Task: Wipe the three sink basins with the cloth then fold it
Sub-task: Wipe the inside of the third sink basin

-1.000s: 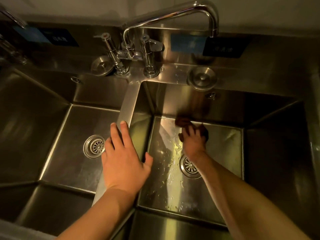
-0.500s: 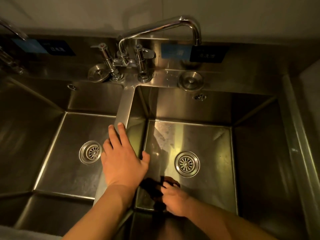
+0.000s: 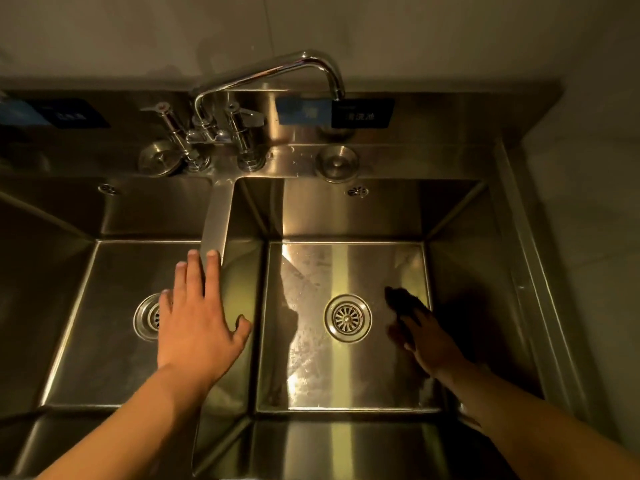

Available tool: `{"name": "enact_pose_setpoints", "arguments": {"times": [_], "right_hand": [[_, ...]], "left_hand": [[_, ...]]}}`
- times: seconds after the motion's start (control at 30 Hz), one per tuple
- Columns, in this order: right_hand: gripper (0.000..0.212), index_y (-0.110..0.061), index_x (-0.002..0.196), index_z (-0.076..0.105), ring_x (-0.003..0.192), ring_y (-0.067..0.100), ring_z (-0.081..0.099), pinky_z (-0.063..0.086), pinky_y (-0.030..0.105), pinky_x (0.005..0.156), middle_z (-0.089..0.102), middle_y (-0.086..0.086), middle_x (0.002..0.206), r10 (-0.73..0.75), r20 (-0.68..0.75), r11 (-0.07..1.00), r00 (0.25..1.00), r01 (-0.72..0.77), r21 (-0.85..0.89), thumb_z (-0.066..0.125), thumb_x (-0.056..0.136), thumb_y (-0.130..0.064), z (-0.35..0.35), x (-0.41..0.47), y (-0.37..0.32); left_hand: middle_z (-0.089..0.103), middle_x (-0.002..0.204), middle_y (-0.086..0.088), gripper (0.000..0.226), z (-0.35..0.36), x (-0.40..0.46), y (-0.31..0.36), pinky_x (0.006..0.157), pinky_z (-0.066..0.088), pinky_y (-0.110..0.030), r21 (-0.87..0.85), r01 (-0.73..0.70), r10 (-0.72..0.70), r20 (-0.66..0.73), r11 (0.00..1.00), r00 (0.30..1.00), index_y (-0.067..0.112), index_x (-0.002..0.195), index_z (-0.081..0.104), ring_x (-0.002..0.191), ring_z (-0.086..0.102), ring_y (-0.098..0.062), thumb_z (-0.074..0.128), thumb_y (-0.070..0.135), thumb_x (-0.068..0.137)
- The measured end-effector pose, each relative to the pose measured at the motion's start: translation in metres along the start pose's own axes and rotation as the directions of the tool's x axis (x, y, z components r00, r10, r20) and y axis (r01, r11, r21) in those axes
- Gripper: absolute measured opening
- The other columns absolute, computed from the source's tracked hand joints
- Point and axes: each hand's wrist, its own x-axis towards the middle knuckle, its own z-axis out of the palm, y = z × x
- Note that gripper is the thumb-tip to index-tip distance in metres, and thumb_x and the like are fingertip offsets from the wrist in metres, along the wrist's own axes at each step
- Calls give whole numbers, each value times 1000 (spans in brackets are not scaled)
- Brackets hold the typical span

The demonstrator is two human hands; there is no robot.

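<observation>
Pressing the dark cloth (image 3: 403, 301) against the right basin (image 3: 346, 382) floor, right of the drain (image 3: 347, 318), the right hand (image 3: 431, 344) covers it with extended fingers. The left hand (image 3: 199, 327) rests flat and spread on the divider (image 3: 218, 216) at center-left of the frame, holding nothing.

We see a dark, bunched cloth (image 3: 403, 301) lying on the floor of the right basin (image 3: 311, 393), near its right wall, just right of the drain. The middle basin (image 3: 104, 358) lies beside it, steel, dimly lit.

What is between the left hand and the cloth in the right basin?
In the head view, the drain lies between the left hand on the divider and the cloth under the right hand.
</observation>
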Motion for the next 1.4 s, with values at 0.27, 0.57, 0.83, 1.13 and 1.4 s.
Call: {"name": "enact_pose_setpoints", "arguments": {"times": [0.27,0.57,0.83,1.13,1.4], "right_hand": [[62,-23,163,0,158,28,-4,7,46,127,-7,8,171,-59,-179,894,982,-28,-448,29,110,-33,-2,65,-17],[64,-27,164,9,158,25,-6,9,48,126,-6,1,171,-245,-115,880,963,171,-443,36,107,-40,31,119,-103],[80,-25,163,10,157,28,-14,2,51,127,-10,3,171,-492,154,695,857,494,-523,55,98,-35,117,113,-191],[60,-29,150,43,153,27,24,5,49,125,37,0,159,-691,485,277,536,816,-507,44,91,-40,155,38,-86],[80,-23,156,39,138,24,51,31,39,120,20,7,165,-430,140,770,892,443,-459,70,82,-27,69,14,27]], "left_hand": [[5,173,15,110,8,2,1,88,56,-55,-253,106,-120,-42,962,992,38,165,5,144,44,-34,74,49,79],[4,171,19,110,10,1,2,90,56,-61,-261,149,-153,5,954,988,42,163,5,143,46,-34,75,45,79],[5,170,21,107,10,1,2,84,57,-56,-267,140,-148,-13,954,989,43,163,5,139,49,-32,75,43,82],[8,170,16,105,11,1,2,78,58,-52,-264,125,-138,-31,956,990,39,164,6,139,49,-32,70,45,82],[9,171,12,105,11,1,2,71,57,-46,-277,125,-141,-37,953,989,40,164,5,134,53,-34,71,43,83]]}}
